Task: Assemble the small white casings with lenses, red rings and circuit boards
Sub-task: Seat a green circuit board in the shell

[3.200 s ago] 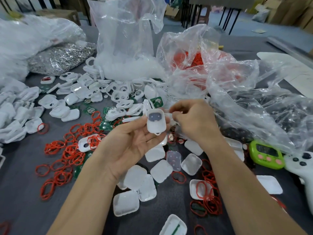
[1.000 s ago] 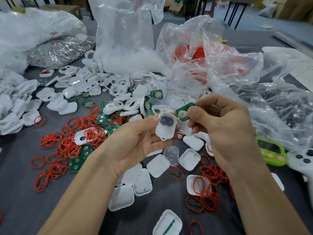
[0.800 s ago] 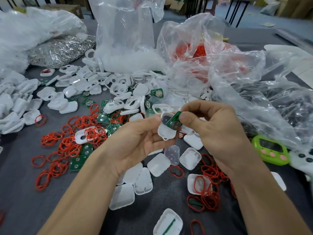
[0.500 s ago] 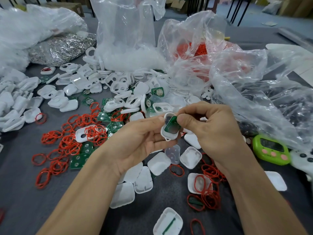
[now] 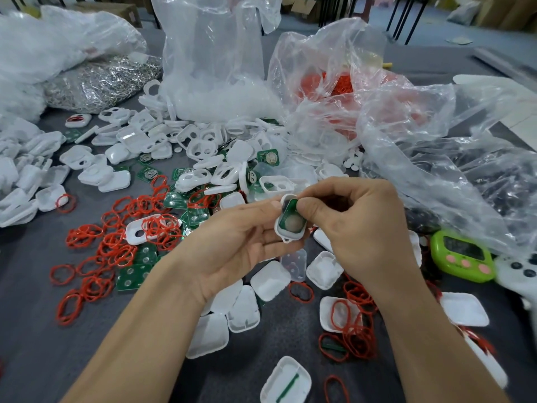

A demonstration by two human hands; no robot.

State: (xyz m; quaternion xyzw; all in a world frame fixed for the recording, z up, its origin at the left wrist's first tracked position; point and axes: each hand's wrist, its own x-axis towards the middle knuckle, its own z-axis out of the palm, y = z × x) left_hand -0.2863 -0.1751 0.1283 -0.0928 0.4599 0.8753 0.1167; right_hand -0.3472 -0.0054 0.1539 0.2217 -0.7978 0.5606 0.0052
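The white casing [image 5: 289, 238] will likely feel very light and quite stiff, a thin moulded shell with a smooth surface that may slip between dry fingers. I judge it best held by its two long edges, so that the open side stays free. The left hand [image 5: 232, 245] does about this: the thumb lies on the upper edge, the curled fingers support the shell from below, and the open side faces up to the person.

The circuit board [image 5: 291, 221] is also light and rigid, but it is more delicate (its parts could suffer from hard pressing). It is safer to take it by the bare green edge than by the round metal disc. The right hand [image 5: 357, 228] pinches its upper end with the thumb tip and the bent forefinger, and the other fingers are curled in.

The casing is a small rounded rectangle with a little loop at its lower end. The board lies inside it, green with a dull silver disc in the lower half. Its upper end seems a little lifted, so I judge it not fully seated.

Both are held in the air above the grey bench [image 5: 35, 330], over loose casing halves and red rings [image 5: 116, 242].
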